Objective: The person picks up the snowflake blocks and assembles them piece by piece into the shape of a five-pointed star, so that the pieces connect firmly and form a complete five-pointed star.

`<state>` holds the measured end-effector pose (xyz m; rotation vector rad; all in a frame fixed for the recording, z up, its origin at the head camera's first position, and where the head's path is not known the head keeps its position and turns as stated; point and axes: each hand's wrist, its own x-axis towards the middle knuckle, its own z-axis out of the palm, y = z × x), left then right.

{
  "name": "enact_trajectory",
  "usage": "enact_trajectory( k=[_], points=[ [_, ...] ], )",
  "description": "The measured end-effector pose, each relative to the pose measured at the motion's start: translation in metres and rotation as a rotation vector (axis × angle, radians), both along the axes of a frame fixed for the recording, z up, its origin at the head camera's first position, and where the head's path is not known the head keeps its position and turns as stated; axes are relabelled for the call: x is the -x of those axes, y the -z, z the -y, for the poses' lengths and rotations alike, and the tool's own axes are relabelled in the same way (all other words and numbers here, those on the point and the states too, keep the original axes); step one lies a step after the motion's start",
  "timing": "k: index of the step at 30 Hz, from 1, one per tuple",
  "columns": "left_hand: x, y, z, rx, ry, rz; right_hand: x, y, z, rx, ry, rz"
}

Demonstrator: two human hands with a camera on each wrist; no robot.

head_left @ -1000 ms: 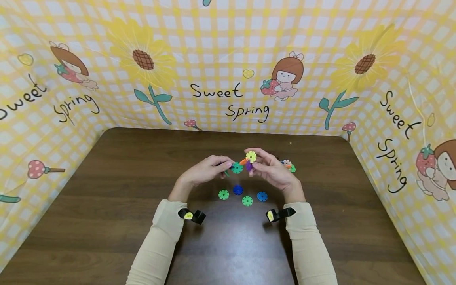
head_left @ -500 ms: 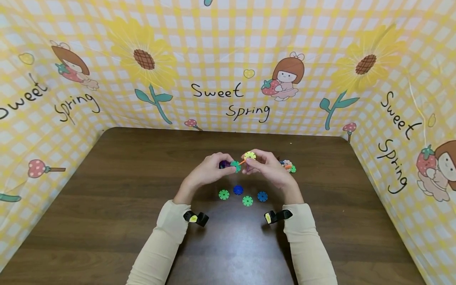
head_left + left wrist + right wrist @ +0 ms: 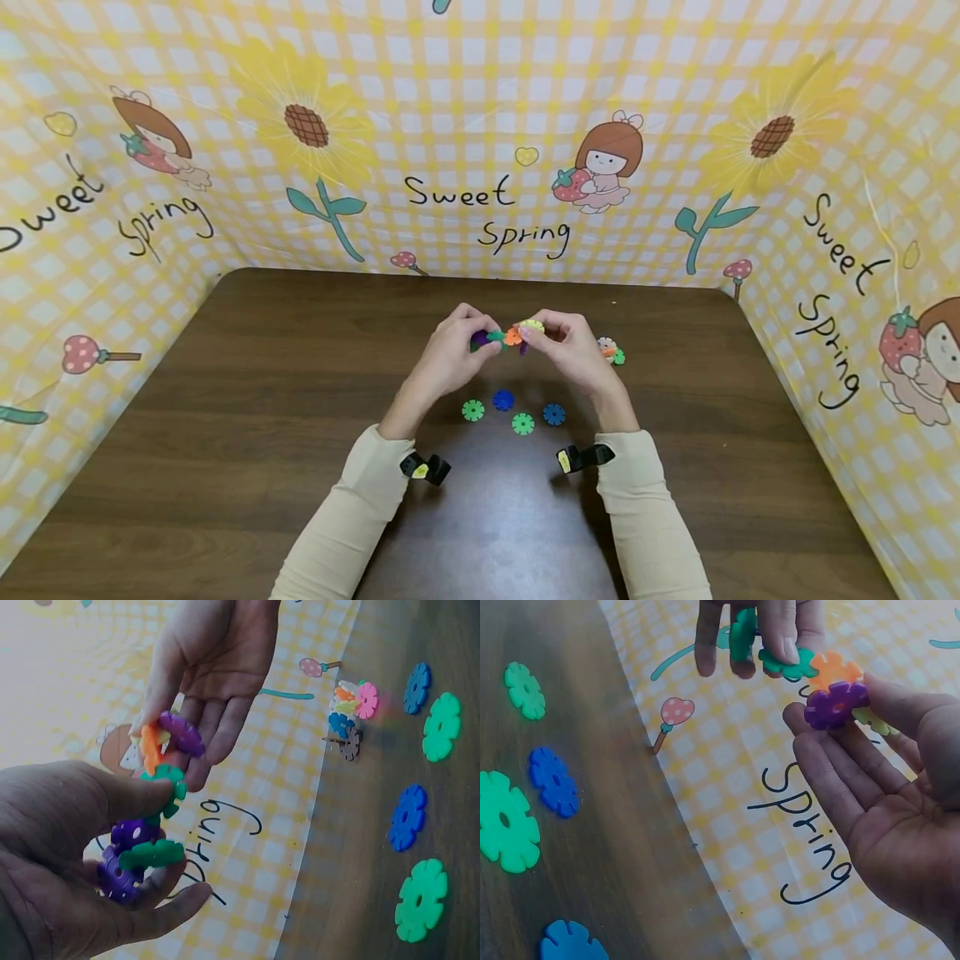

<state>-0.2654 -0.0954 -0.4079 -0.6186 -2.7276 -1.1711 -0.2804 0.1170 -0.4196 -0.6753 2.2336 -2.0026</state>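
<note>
Above the table, my left hand and right hand hold a joined string of notched plastic snowflake discs between them. In the left wrist view, the left thumb and fingers pinch a green disc; purple discs and a second green disc sit within that hand. An orange disc meets the green one at the middle of the string. Beside it, a purple disc and a yellow disc are at the right hand's thumb and fingers, which pinch the yellow one. Fingers hide some joints.
On the brown table, before the hands, lie light green discs and blue discs. A cluster of joined discs in several colours lies behind the right hand. Yellow checked cloth walls the table's back and sides.
My left hand has turned and shifted a little right, closer to the right hand, tilting the green disc edge-on. The yellow disc has tilted in the right hand. The loose discs stay put.
</note>
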Motion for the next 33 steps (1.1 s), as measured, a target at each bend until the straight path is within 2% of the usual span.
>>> enact_trajectory(
  k=[9,13,17,21,26,30,33],
  points=[
    [-0.006,0.0,-0.009,0.038,-0.083,-0.132,0.0,-0.002,0.003,-0.031,0.037,-0.006],
    [-0.008,0.0,-0.013,0.062,-0.093,-0.176,-0.001,-0.003,0.003,-0.048,0.046,-0.023],
    [-0.009,-0.001,-0.014,0.087,-0.088,-0.185,0.0,-0.003,0.002,-0.062,0.034,-0.054],
    [-0.007,-0.002,-0.011,0.115,-0.069,-0.14,0.002,-0.003,0.002,-0.085,0.025,-0.071],
    [-0.006,-0.001,-0.006,0.198,-0.041,-0.05,0.001,-0.003,0.004,-0.183,-0.004,-0.073],
    [-0.004,0.0,-0.003,0.217,0.038,0.033,-0.001,-0.004,0.008,-0.231,-0.044,-0.054],
    [-0.001,0.0,0.001,0.17,0.105,0.095,-0.001,-0.005,0.009,-0.245,-0.061,-0.036]
  ],
)
